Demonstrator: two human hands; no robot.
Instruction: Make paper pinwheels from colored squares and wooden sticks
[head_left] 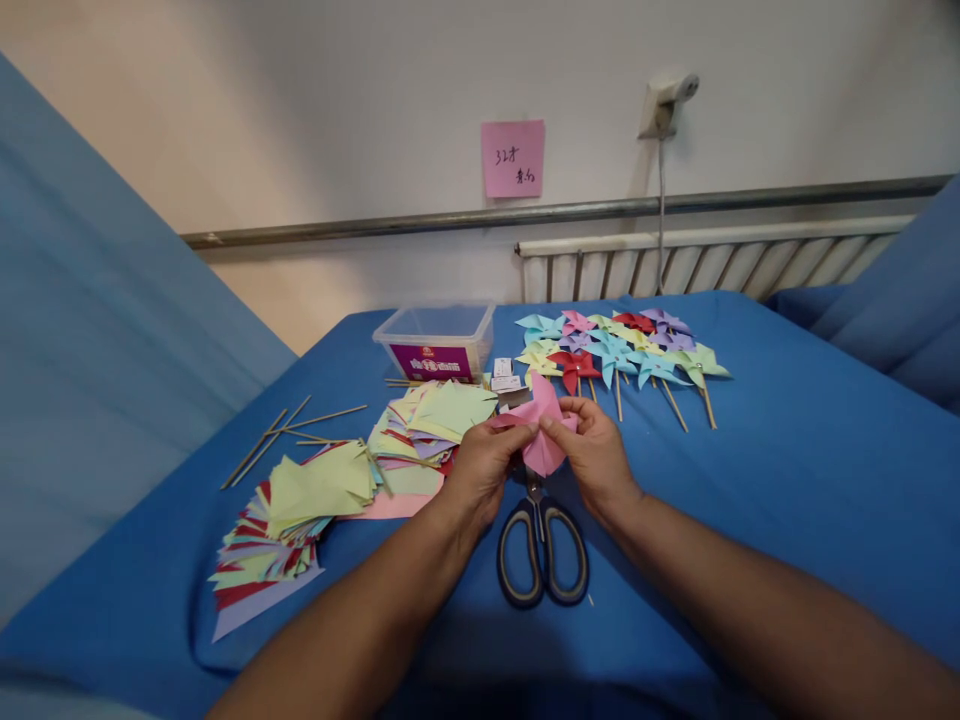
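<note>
Both my hands hold a pink paper piece (541, 405) above the blue cloth, its corners folded toward the middle like a pinwheel. My left hand (480, 470) pinches its left side with thumb and fingers. My right hand (596, 450) pinches its centre from the right. Directly below the paper, black-handled scissors (544, 550) lie on the cloth, blades pointing away from me and partly hidden by my hands.
Two fanned stacks of coloured paper squares (300, 500) (431, 420) lie at left. Wooden sticks (281, 432) lie beyond them. A clear plastic box (437, 342) stands at the back. Several finished pinwheels (622, 355) lie at back right. A radiator (712, 260) lines the wall.
</note>
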